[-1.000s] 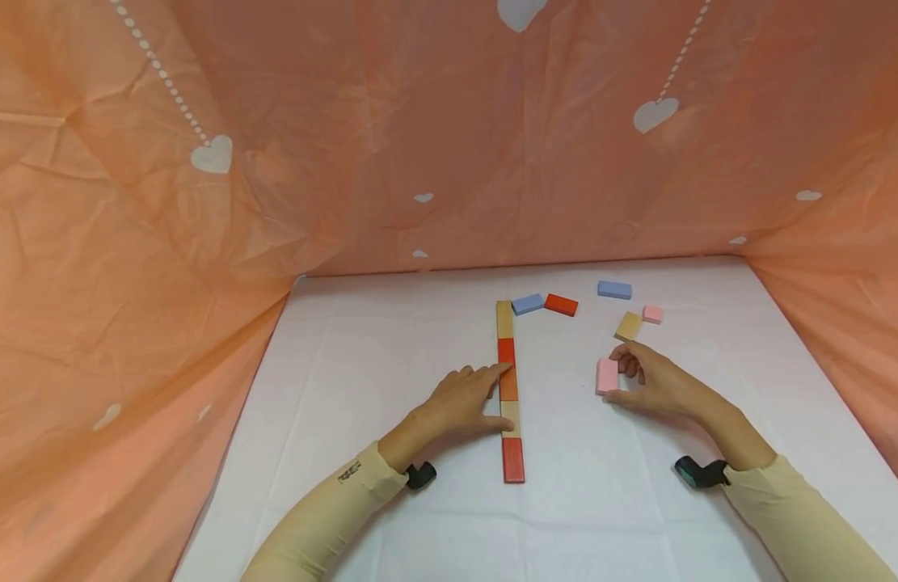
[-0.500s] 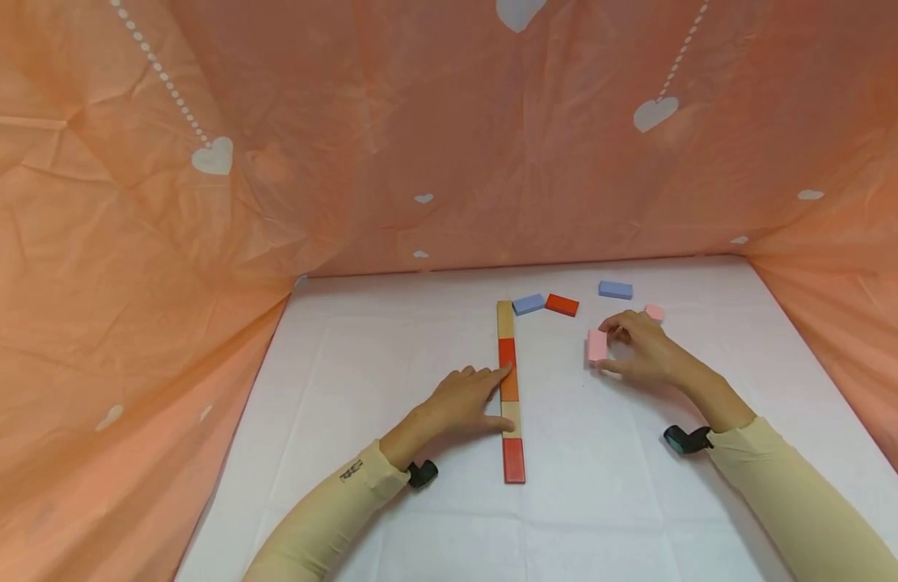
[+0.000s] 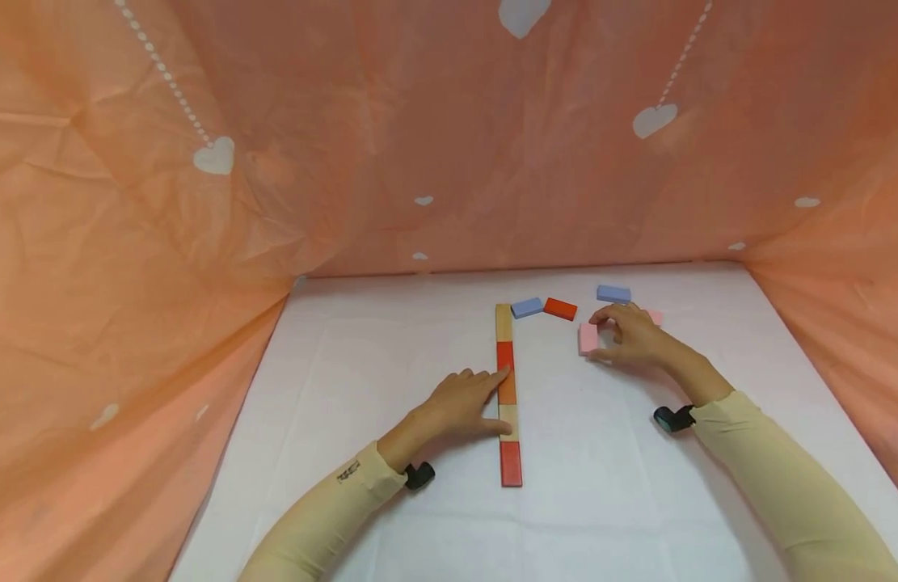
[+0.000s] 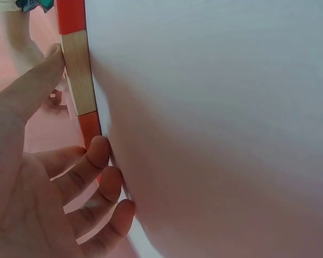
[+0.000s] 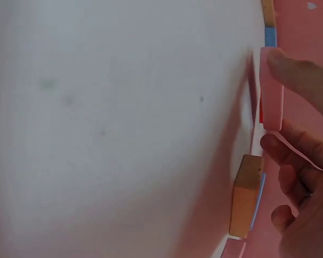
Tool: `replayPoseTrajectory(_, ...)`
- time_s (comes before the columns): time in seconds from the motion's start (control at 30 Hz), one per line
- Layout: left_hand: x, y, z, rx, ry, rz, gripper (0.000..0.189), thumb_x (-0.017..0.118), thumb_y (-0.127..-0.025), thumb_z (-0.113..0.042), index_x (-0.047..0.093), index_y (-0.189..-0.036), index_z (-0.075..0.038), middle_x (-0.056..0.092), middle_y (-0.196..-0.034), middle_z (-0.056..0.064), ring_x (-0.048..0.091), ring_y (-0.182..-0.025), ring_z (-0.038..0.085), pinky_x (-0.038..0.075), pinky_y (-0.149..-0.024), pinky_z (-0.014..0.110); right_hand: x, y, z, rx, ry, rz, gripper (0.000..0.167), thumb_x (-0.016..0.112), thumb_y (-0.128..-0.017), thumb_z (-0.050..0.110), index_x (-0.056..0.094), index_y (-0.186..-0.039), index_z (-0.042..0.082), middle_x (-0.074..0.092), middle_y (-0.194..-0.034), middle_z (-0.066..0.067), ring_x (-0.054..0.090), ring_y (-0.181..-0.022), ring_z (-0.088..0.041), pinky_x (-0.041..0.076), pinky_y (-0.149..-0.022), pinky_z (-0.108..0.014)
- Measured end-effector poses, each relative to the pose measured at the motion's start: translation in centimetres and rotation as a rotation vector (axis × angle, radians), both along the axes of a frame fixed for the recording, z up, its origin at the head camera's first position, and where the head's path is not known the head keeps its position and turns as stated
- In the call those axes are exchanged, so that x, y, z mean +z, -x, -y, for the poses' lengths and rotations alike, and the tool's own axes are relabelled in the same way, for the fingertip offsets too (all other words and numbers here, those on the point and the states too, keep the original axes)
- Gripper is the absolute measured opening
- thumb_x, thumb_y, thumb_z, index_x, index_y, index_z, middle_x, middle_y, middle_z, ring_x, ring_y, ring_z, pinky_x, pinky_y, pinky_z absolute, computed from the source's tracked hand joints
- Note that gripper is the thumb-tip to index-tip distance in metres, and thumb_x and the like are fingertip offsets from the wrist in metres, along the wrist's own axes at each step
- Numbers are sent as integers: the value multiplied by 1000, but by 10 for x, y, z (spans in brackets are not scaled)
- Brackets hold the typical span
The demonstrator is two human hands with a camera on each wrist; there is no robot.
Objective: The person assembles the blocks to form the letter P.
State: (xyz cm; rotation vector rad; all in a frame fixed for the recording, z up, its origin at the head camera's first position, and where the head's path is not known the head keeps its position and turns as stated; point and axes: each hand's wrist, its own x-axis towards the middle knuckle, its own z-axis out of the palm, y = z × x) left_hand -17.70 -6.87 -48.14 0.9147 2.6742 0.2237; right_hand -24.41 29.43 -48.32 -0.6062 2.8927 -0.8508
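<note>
Well right of the row of blocks (image 3: 507, 393), the right hand (image 3: 633, 337) pinches the pink block (image 3: 588, 339) by its ends (sensible for something likely light, stiff and slightly slippery), while the left hand (image 3: 454, 404), loosely extended, touches that row.

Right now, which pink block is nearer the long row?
The pink block pinched by the right hand; the other pink block sits farther right, partly hidden.

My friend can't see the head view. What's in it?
A right hand pinches a pink rectangular block; the left hand touches a row of red, orange and tan rectangular blocks on white cloth. Blue and red rectangular blocks lie beyond.
</note>
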Motion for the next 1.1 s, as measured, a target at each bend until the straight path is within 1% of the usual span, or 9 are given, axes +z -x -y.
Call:
replayPoseTrajectory(0.07, 1, 0, 0, -2, 3, 5, 100, 74, -93, -66, 34, -170, -17, 59, -155, 8, 57, -135, 28, 46, -111, 45, -1, 2, 0, 2, -8, 1, 58, 92, -84, 33, 67, -126, 3, 67, -117, -14, 49, -101, -30, 38, -89, -45)
replayPoseTrajectory(0.13, 2, 0, 0, -2, 7, 3, 100, 74, -93, -66, 33, -170, -18, 59, -155, 8, 57, -135, 28, 46, -112, 45, -3, 5, 1, -3, -11, 7, 58, 92, -85, 33, 67, -127, 3, 67, -117, -14, 50, -101, -30, 37, -90, -46)
replayPoseTrajectory(0.27, 4, 1, 1, 0, 13, -4, 99, 74, -93, -66, 33, -170, -18, 59, -155, 7, 57, -134, 28, 46, -111, 44, -4, 12, 2, -1, -22, 10, 58, 90, -87, 32, 66, -130, 1, 67, -123, -17, 53, -109, -34, 35, -97, -51)
replayPoseTrajectory(0.4, 3, 2, 2, -4, 12, -17, 99, 74, -93, -66, 34, -170, -18, 61, -153, 7, 58, -131, 27, 47, -109, 43, -5, 17, 2, 15, -20, -5, 57, 90, -87, 27, 66, -131, -2, 68, -121, -18, 54, -114, -38, 34, -100, -55)
replayPoseTrajectory(0.57, -3, 1, 1, -11, 4, -22, 100, 75, -92, -67, 35, -170, -17, 62, -151, 7, 59, -128, 27, 49, -107, 42, -3, 16, 3, 10, -23, 6, 58, 91, -87, 27, 67, -132, -1, 69, -121, -17, 54, -114, -37, 36, -98, -54)
replayPoseTrajectory(0.7, -7, 1, 2, 2, 3, -11, 100, 74, -93, -67, 33, -171, -19, 59, -154, 6, 57, -133, 27, 46, -111, 43, -5, 18, 3, 4, -31, 16, 58, 90, -88, 28, 66, -134, 1, 69, -122, -16, 54, -113, -36, 36, -98, -54)
replayPoseTrajectory(0.8, -6, 1, 1, 2, -1, -5, 100, 73, -93, -67, 32, -171, -19, 59, -155, 6, 56, -136, 28, 45, -113, 45, -6, 20, 2, -6, -35, 35, 59, 90, -89, 28, 65, -135, 2, 68, -121, -15, 53, -111, -34, 36, -97, -54)
replayPoseTrajectory(0.9, -4, 2, 1, 5, -2, -9, 100, 74, -93, -67, 33, -171, -19, 59, -155, 6, 57, -135, 28, 46, -112, 45, -4, 22, 3, -9, -33, 40, 59, 90, -89, 28, 65, -135, 2, 68, -121, -16, 53, -110, -34, 36, -96, -53)
replayPoseTrajectory(1.1, -3, 1, 1, -7, -7, -8, 100, 75, -93, -66, 34, -170, -18, 62, -152, 7, 59, -129, 27, 48, -108, 43, -3, 20, 3, -13, -29, 64, 59, 90, -89, 27, 64, -136, 1, 67, -122, -17, 52, -111, -35, 36, -96, -52)
